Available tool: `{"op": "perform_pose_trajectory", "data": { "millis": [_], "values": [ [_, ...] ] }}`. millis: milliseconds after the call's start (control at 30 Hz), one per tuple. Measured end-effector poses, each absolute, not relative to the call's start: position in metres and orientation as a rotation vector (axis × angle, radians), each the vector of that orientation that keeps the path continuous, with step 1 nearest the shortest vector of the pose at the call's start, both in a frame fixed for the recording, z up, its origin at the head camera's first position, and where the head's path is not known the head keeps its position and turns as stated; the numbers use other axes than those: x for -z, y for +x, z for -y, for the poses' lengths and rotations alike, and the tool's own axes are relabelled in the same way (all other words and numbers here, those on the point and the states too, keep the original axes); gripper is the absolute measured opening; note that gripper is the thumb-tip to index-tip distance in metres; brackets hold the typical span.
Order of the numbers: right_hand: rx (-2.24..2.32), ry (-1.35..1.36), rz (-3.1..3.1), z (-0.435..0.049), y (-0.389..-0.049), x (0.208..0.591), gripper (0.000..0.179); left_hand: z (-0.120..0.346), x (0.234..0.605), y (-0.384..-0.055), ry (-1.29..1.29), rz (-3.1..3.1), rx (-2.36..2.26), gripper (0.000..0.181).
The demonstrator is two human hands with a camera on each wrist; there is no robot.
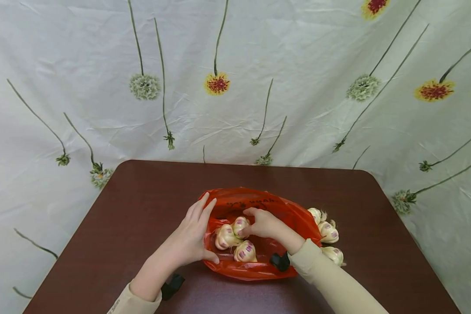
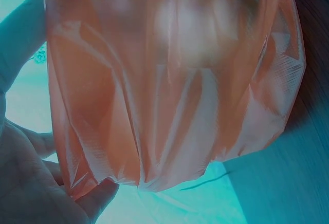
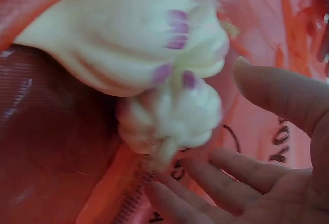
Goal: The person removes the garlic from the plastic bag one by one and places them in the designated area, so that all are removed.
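Bag point(image 1: 300, 218) was thin, glossy, crinkled plastic film; garlic bulbs point(image 1: 245, 251) looked smooth with a soft sheen; bench point(image 1: 157, 192) was smooth, wood-look, softly reflective; backdrop point(image 1: 235, 117) looked like creased cloth, sleeves point(image 1: 331, 274) matt fabric.

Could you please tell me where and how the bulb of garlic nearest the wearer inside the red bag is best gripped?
Probably by the garlic bulb's rounded sides, from above right: the red bag gapes there, while its other bulbs lie farther back and left.

Free room beyond red bag point(image 1: 251, 272), garlic bulbs point(image 1: 329, 232) rightward
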State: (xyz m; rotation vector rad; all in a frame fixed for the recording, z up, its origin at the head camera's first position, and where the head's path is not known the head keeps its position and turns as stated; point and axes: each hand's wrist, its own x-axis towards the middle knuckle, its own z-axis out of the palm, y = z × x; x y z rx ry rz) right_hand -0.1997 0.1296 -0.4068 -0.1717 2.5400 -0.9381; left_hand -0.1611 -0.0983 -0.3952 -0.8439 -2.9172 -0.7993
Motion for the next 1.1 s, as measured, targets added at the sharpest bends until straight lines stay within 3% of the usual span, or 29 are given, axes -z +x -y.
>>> {"op": "perform_pose_trajectory", "data": {
  "millis": [467,1100],
  "values": [
    [0.919,-0.223,-2.582,-0.122,-0.201,0.429,0.065,0.099,0.396,-0.16,-0.857,2.896,0.811,0.133],
    [0.912,-0.141,-2.626,-0.121,-0.202,0.429,0.056,0.099,0.397,-0.162,-0.87,2.832,0.794,0.131]
  ]
}}
